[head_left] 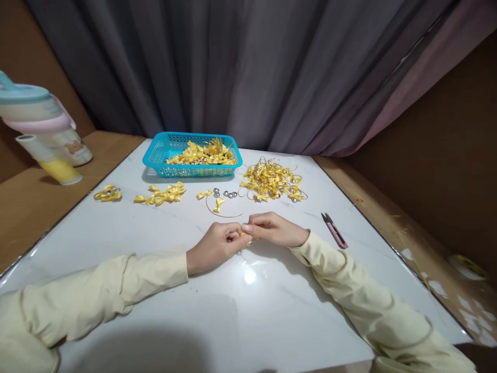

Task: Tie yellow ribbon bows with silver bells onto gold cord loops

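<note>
Over the middle of the white table, my left hand [219,243] and my right hand [274,229] meet with their fingertips pinched together. Between them is a small yellow ribbon bow [248,239], mostly covered by the fingers. Just beyond the hands lie a loose yellow bow [218,205], a thin gold cord [225,215] curving beside it, and several silver heart-shaped beads [230,195]. A large pile of yellow bows with gold cords [267,178] sits further back to the right. More loose bows [163,194] lie to the left.
A blue basket [192,170] holding yellow bows stands at the back. Thread snips [334,231] lie to the right of my hands. A tumbler [39,122] and a tube with a yellow end [52,160] stand at the left. A tape roll [468,267] is at far right.
</note>
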Tool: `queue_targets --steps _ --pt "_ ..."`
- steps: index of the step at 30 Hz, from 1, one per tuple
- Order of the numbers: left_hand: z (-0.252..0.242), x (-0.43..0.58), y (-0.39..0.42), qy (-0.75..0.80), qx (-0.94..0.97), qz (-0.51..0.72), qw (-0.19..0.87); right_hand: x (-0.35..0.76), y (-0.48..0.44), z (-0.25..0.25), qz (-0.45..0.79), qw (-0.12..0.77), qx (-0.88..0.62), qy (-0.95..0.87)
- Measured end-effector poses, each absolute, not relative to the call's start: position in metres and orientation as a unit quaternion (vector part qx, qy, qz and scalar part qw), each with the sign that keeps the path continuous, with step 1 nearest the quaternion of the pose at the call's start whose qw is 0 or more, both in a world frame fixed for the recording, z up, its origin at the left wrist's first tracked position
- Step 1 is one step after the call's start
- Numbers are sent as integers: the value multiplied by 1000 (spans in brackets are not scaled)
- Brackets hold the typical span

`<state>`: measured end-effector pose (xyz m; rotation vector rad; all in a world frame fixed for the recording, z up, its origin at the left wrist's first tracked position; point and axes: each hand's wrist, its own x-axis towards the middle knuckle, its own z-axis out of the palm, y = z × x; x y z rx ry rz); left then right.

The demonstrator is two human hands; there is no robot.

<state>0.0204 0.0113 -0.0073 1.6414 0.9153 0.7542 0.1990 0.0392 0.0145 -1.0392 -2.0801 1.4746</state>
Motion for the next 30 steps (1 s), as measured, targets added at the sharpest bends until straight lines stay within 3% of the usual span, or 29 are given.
queue_targets --steps 8,17,30 --pt "-2 21 11 367 630 310 611 191 27 15 478 274 -369 -749" --pt "2 20 13 352 515 327 710 175 24 -1 694 359 -429 -454" --pt "4 19 16 363 483 341 720 169 21 0 714 409 -398 -405"
